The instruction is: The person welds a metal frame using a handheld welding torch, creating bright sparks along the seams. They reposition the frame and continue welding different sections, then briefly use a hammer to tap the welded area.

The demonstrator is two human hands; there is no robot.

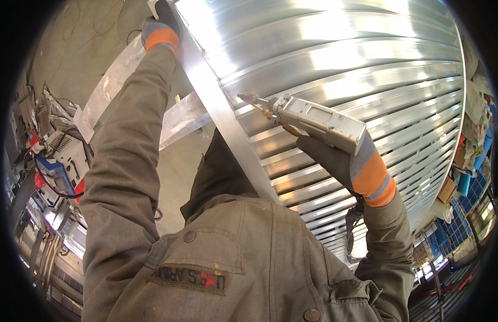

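A large silver metal panel of long parallel slats (335, 80) spreads before me, edged on its left by a flat aluminium frame bar (219, 107). In my gloved right hand (340, 161) is a boxy silver welding gun (321, 121), its fingers wrapped round the handle. The gun's nozzle points left, close to where the slats meet the bar. At the far end of that bar, my gloved left hand (162, 31) is closed round its edge; the fingertips are partly out of sight at the picture's upper rim.
Flat aluminium braces (179, 121) run off to the left of the frame bar, above a concrete floor (82, 32). A blue and white machine (61, 172) with cables stands at the left. Boxes and blue sheeting (463, 182) lie past the panel's right edge.
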